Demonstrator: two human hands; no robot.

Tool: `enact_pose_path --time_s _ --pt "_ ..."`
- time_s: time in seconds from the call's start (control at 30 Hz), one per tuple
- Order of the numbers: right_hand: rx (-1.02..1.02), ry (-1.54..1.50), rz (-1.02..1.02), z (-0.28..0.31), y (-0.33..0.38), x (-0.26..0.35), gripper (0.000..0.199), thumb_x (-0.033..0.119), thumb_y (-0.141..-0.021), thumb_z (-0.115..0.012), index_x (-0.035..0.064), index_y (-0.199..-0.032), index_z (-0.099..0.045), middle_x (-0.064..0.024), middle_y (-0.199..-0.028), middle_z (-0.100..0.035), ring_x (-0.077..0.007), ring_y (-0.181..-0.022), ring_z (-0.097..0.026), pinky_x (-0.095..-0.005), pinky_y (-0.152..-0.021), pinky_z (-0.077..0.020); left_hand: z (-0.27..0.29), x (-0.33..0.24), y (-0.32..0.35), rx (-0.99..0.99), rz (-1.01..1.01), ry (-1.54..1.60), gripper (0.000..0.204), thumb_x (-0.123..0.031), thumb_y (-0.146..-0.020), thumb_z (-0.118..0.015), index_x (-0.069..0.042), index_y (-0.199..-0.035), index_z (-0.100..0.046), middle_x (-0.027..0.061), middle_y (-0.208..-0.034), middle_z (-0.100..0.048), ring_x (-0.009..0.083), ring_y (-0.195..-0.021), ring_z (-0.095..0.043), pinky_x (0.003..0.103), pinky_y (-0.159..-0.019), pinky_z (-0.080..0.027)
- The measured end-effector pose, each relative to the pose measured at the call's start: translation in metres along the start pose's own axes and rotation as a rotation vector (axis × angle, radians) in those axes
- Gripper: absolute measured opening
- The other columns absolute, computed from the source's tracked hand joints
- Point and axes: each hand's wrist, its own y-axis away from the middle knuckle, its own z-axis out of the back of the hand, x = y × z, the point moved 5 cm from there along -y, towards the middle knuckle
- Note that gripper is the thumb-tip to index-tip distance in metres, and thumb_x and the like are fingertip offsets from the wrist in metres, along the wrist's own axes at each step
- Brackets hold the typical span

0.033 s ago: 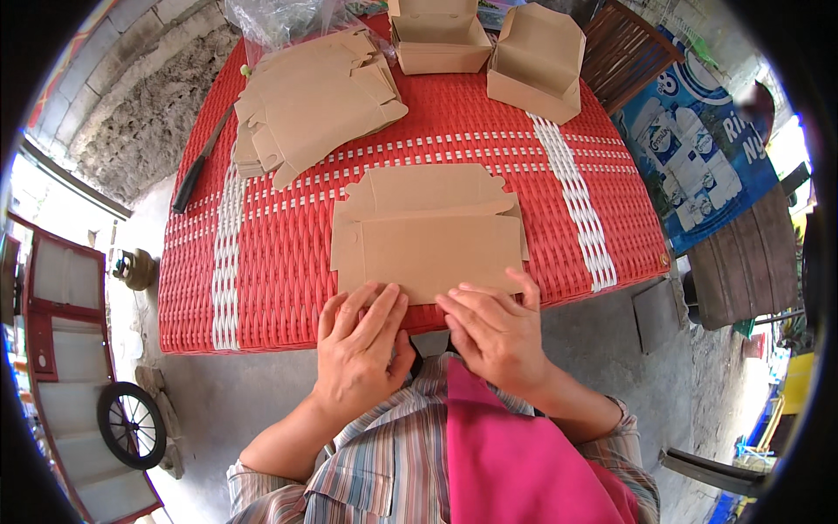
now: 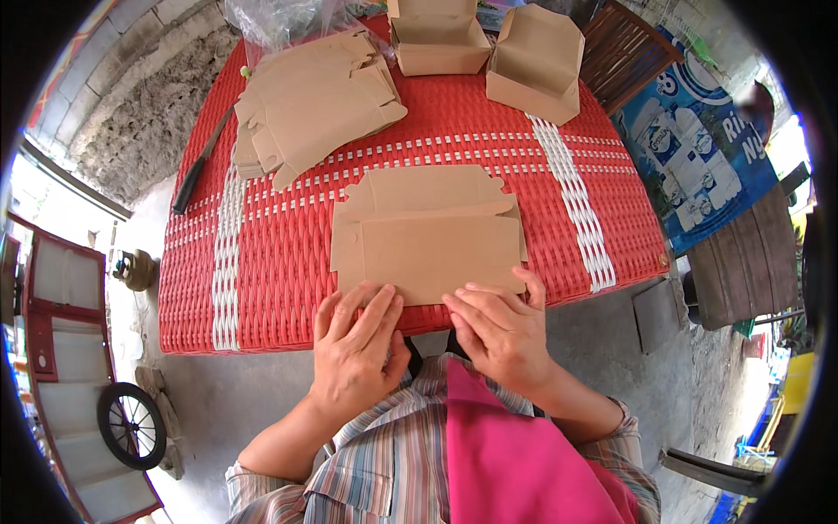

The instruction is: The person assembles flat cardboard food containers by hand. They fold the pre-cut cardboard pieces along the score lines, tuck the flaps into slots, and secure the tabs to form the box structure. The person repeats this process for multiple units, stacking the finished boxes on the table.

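A flat, partly folded brown cardboard box blank [image 2: 441, 249] lies on the red woven table [image 2: 288, 288], close to its front edge. Creases run across it, and small side flaps stick out at both ends. My left hand [image 2: 356, 336] rests its outstretched fingertips on the blank's near edge, left of the middle. On the right part of that edge lie the fingers of my right hand [image 2: 499, 332], its little finger raised a little. Both thumbs hang in front of the edge, apart from the fingers.
A stack of flat cardboard blanks [image 2: 319, 105] lies at the back left, beside a dark-handled knife [image 2: 194, 175]. Two folded open boxes, one at the back middle [image 2: 439, 54] and one further right [image 2: 537, 83], stand behind. Clear plastic wrap [image 2: 279, 22] sits at the far left.
My hands have slid slightly apart along the near edge, the left a little leftward and the right a little rightward. The blank lies in the same place.
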Motion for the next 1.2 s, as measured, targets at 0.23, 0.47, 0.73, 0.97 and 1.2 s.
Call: enact_pose_path --time_s 0.23,0.47,0.73,0.97,1.2 --pt "-0.092 0.06 -0.03 0.021 0.013 -0.023 0.016 0.014 -0.082 -0.071 0.0101 -0.097 -0.072 0.001 -0.091 -0.066 -0.0132 -0.092 -0.065 -0.0456 -0.106 -0.0307 0.009 0.006 0.012 -0.007 0.028 -0.057 0.048 -0.006 -0.069 -0.064 -0.002 -0.117 -0.066 0.008 -0.125 -0.059 0.0304 -0.123 -0.051 0.05 -0.105 -0.035" --pt "-0.117 -0.062 -0.191 0.028 0.03 -0.046 0.038 0.025 -0.087 -0.069 0.0062 -0.119 -0.064 -0.0048 -0.109 -0.06 -0.0205 -0.107 -0.058 -0.0483 -0.109 -0.026 0.021 0.024 0.014 -0.133 0.198 0.254 0.039 -0.009 -0.08 -0.066 0.001 -0.118 -0.063 0.018 -0.122 -0.057 0.0346 -0.12 -0.051 0.046 -0.103 -0.037" --pt "-0.093 -0.101 -0.317 0.033 0.022 -0.056 0.061 0.036 -0.081 -0.076 0.01 -0.132 -0.055 -0.0061 -0.129 -0.054 -0.0246 -0.129 -0.047 -0.0536 -0.115 -0.0116 0.021 0.052 -0.005 0.042 0.533 0.632 0.036 -0.017 -0.082 -0.074 -0.002 -0.113 -0.063 0.0157 -0.122 -0.061 0.038 -0.117 -0.054 0.045 -0.102 -0.039" --pt "0.184 -0.156 -0.005 0.034 0.03 -0.054 0.051 0.016 -0.074 -0.078 0.021 -0.123 -0.064 0.0023 -0.131 -0.058 -0.0186 -0.133 -0.047 -0.0532 -0.118 -0.0068 0.03 0.031 0.023 0.262 -0.276 0.416 0.024 -0.007 -0.072 -0.07 -0.008 -0.094 -0.062 0.0145 -0.137 -0.056 0.035 -0.137 -0.043 0.05 -0.108 -0.039" --pt "0.165 -0.045 0.144 0.021 0.022 -0.041 0.042 0.016 -0.08 -0.072 0.0223 -0.121 -0.066 0.0028 -0.125 -0.063 -0.0171 -0.126 -0.054 -0.0497 -0.11 -0.0262 0.03 0.033 0.022 0.264 -0.347 0.152 0.055 -0.001 -0.075 -0.063 -0.017 -0.127 -0.059 0.0157 -0.143 -0.049 0.0351 -0.128 -0.051 0.04 -0.097 -0.052"
